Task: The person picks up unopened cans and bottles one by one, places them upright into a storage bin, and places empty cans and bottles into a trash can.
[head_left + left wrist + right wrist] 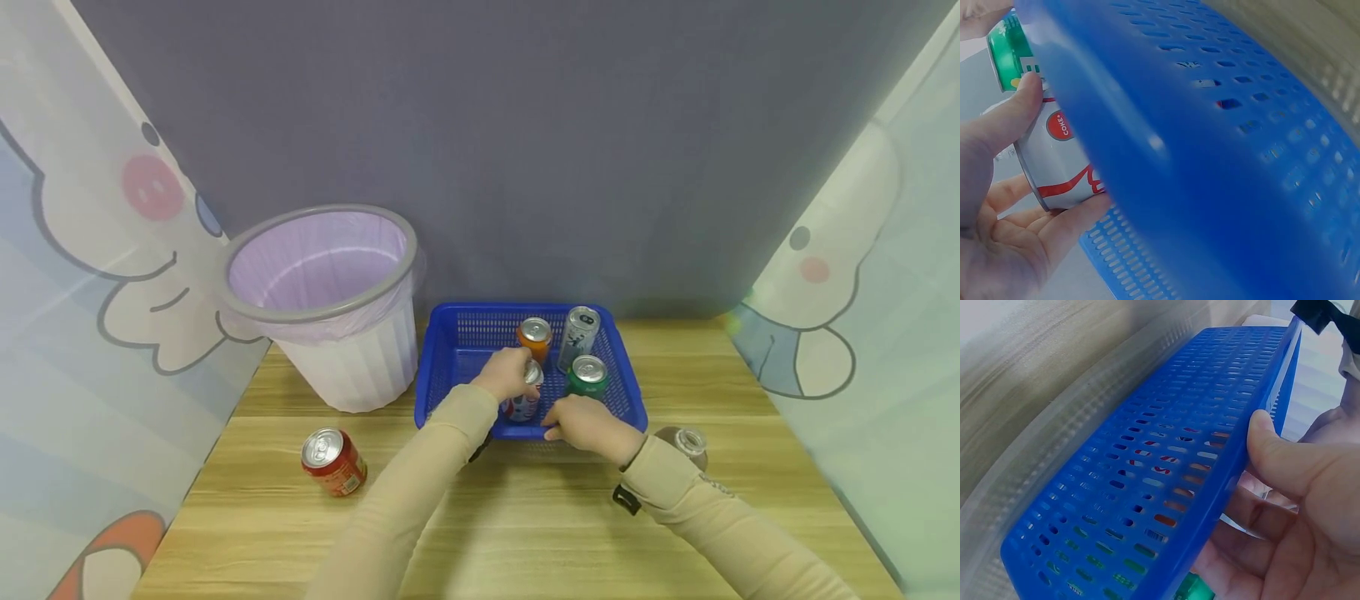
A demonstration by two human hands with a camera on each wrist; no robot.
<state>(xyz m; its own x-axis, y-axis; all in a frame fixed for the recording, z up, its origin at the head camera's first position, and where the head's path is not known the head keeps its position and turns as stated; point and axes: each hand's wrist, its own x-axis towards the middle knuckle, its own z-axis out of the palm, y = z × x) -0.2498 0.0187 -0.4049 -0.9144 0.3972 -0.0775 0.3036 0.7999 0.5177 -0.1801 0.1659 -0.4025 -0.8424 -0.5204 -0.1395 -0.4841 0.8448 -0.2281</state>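
Note:
A blue perforated basket (425, 375) stands on the wooden table near the back wall. Inside it, my left hand (506, 375) grips a white and red Coke can (1060, 162) by its upper part, thumb on one side and fingers on the other. My right hand (592, 427) pinches the basket's front rim (1225, 481), thumb outside and fingers over the inner side. Behind that hand is a green can (587, 381). An orange can (535, 340) and a tall silver can (577, 340) stand farther back in the basket.
A white bin (352, 367) with a grey rim and a pale purple liner stands left of the basket. A red can (341, 467) is at the front left. Beside my right forearm stands a bottle of brown drink (688, 447), partly covered by the sleeve.

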